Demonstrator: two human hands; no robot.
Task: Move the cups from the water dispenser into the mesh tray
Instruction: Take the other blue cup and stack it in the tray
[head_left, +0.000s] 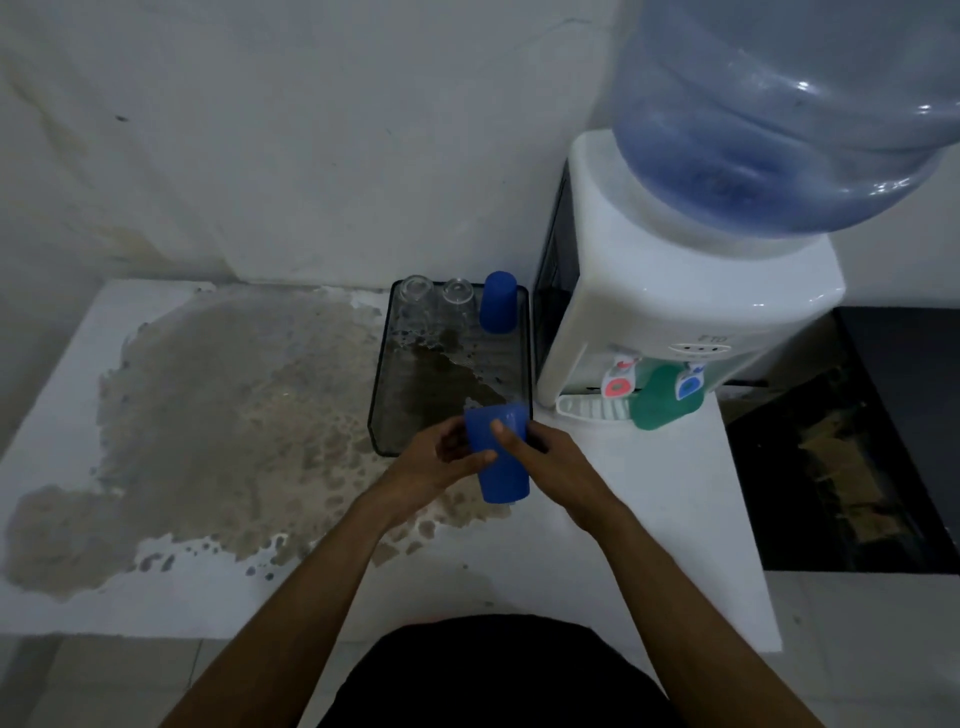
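Note:
Both hands hold a blue plastic cup (501, 467) above the near right corner of the black mesh tray (384, 384). My left hand (441, 460) grips its left side, and my right hand (540, 457) grips its right side with the thumb across the front. Inside the tray, along the far edge, stand two upturned clear glasses (415, 301) (457, 299) and another blue cup (497, 301), upside down. A green cup (657, 400) stands on the drip tray of the white water dispenser (675, 301), under the taps.
The white counter (623, 519) carries a large brown stain (228, 415) left of the tray. A big blue water bottle (779, 114) tops the dispenser. Right of the counter lies a dark recessed area (857, 441). A white wall stands behind.

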